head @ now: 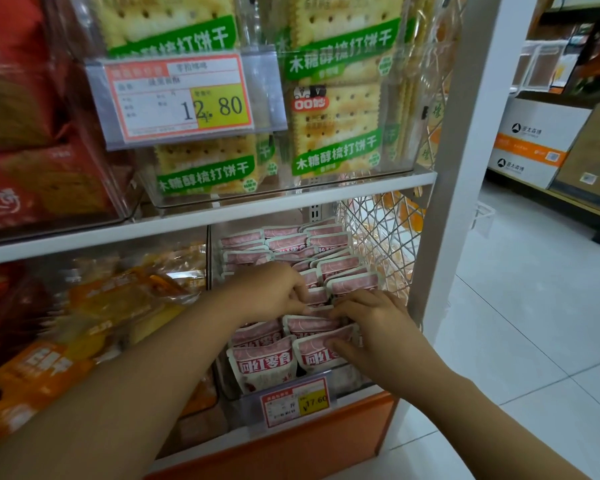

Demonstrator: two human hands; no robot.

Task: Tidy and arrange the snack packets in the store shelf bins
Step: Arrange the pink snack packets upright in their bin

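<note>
A shop aisle with pale floor tiles runs off to the right of a white shelf unit. On its upper shelf, clear bins hold cracker packs with green labels behind a price tag. The lower shelf carries orange packets on the left and, beside them, a clear bin packed with pink and white snack packets.

Both hands are in that bin, close together in the middle rows. The left hand has its fingers curled down onto the top edges of packets in a middle row. The right hand pinches the top edge of a packet just in front, thumb pressed on the face of a front packet. Whether either hand has lifted a packet free I cannot tell.

The packets look small, light and soft, sealed pouches with flat crimped edges that would bend and slide against each other. The stiffer top seam seems the best place to grip, between thumb and fingers, since the glossy film is probably slippery.

They stand on edge in rows from front to back, printed faces towards the aisle and leaning back slightly. Each packet's long axis runs up and down, top seam uppermost. The back rows lean unevenly.
</note>
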